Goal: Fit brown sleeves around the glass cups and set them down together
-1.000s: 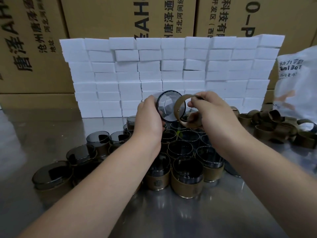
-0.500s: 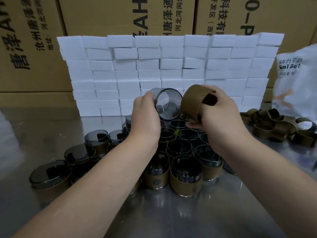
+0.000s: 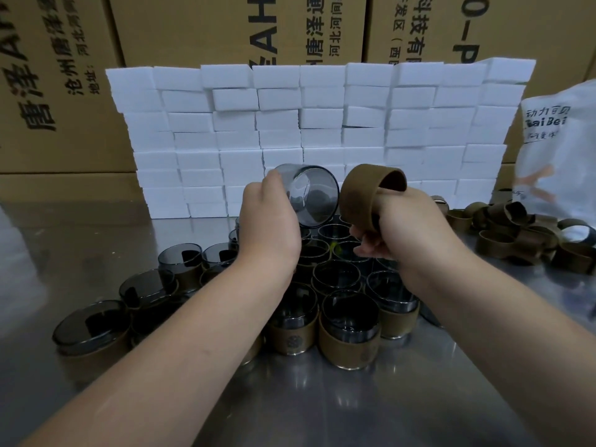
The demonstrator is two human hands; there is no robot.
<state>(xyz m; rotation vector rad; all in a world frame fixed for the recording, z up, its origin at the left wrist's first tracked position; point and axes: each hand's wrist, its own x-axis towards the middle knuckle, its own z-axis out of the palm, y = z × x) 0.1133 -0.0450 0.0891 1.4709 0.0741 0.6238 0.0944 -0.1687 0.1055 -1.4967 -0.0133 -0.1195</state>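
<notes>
Steel table (image 3: 322,414); finished cups (image 3: 350,333) clustered mid-table, spare sleeves (image 3: 516,237) heaped to the right. Above the cluster, left hand (image 3: 271,227) grips a bare glass cup (image 3: 309,196) tipped sideways. Right hand (image 3: 409,230) pinches a brown sleeve (image 3: 361,191) just beside it. Best to keep the sleeve round, square it to the cup's end, slide evenly.

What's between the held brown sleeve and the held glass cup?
Nothing visible. The brown ring-shaped sleeve in the right hand sits right beside the smoky round glass cup in the left hand.
</notes>
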